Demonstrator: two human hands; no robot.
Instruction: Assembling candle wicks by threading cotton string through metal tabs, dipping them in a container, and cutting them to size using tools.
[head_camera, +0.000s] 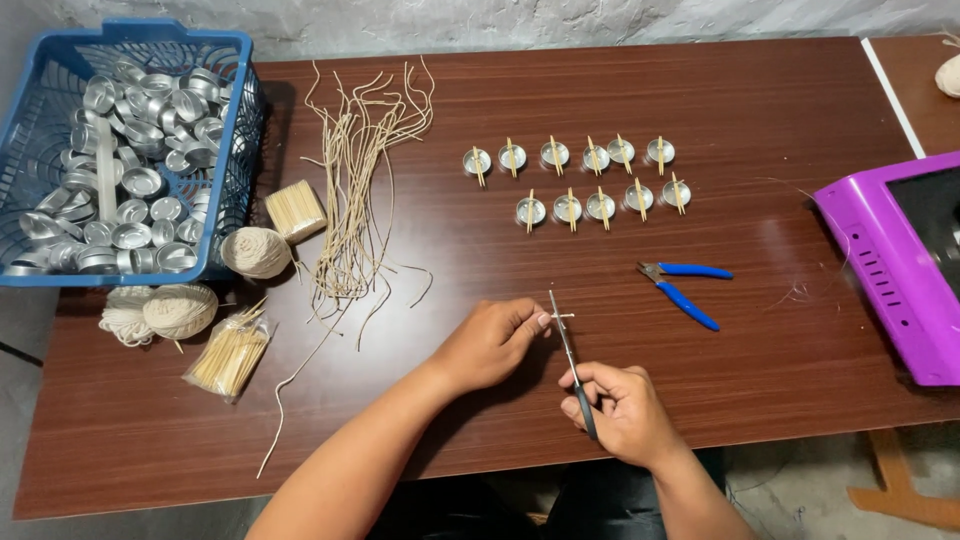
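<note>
My left hand (490, 343) pinches a short piece of pale wick string (563, 316) near the table's front middle. My right hand (618, 410) grips small scissors (568, 345), whose blades point away from me and meet the string just beyond my left fingertips. A bundle of cut wick strings (355, 190) lies spread to the left. Farther back stand two rows of small metal cups (580, 183), each with a thin stick across its top.
A blue basket (225, 45) of empty metal cups sits at the back left, with twine balls (256, 251), a toothpick bundle (295, 211) and a stick bag (230, 358) near it. Blue-handled pliers (685, 285) lie right of centre. A purple appliance (890, 270) overhangs the right edge.
</note>
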